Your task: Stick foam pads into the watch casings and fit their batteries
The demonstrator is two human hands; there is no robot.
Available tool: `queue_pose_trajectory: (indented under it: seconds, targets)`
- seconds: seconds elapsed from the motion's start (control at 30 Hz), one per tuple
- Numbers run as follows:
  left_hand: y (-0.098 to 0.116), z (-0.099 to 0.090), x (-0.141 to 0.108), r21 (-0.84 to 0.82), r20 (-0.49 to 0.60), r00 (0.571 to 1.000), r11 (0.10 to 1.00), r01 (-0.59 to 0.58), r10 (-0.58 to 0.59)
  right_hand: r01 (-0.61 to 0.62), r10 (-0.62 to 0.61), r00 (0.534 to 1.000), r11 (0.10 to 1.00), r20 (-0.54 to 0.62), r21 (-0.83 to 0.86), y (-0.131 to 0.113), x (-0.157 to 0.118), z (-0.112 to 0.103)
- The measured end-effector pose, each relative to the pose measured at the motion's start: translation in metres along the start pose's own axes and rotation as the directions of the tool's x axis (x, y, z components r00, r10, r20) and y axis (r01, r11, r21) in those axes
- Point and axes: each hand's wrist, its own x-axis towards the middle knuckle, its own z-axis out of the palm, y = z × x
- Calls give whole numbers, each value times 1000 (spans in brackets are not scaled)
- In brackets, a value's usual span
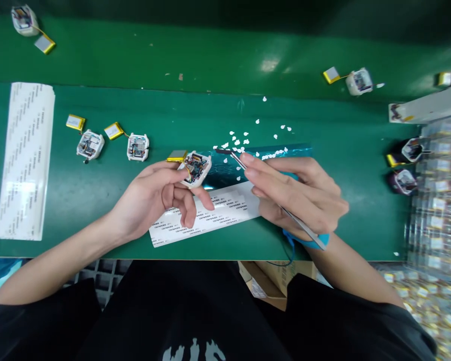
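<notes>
My left hand (pixel 165 193) grips a white watch-like case (pixel 196 169) between thumb and fingers, its circuit board facing up. A silver battery with yellow edges (pixel 177 156) sits beside the case, by my index finger. In my right hand (pixel 300 193) are metal tweezers (pixel 302 225), with a small black strip (pixel 223 151) at their tips. The tips are to the right of the case, apart from it. Beneath both hands lies a printed white sheet (pixel 210 215). Behind it is a shiny blue film (pixel 225 173) with small white round pieces (pixel 241 150) scattered on and around it.
Two white cases with batteries (pixel 90 145) lie at the left, near a stack of printed white sheets (pixel 26 160). Another white case (pixel 360 81) is on the back ledge. Dark cases (pixel 403 181) and clear trays (pixel 439 200) are at the right. A blue wrist strap (pixel 317 241) trails a cord.
</notes>
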Motion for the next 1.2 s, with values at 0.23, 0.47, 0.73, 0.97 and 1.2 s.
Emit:
queue_pose_trajectory:
  seconds: [0.23, 0.47, 0.73, 0.97, 1.2]
  targets:
    - [7, -3, -5, 142, 51, 996, 986, -83, 76, 299, -291, 954, 934, 70, -196, -12, 10, -6]
    - [3, -5, -2, 261, -18, 995, 961, -90, 98, 294, -287, 956, 931, 65, -218, -14, 11, -5]
    - [2, -15, 1, 719, -66, 876, 631, -289, 477, 372, -360, 928, 902, 91, -218, -20, 17, -1]
    - [-5, -15, 7, 599, -163, 820, 715, -359, 549, 448, -417, 890, 876, 184, -182, -26, 22, -3]
    - [-12, -9, 10, 336, -349, 839, 892, -304, 418, 420, -380, 901, 883, 207, -209, -26, 19, -2]
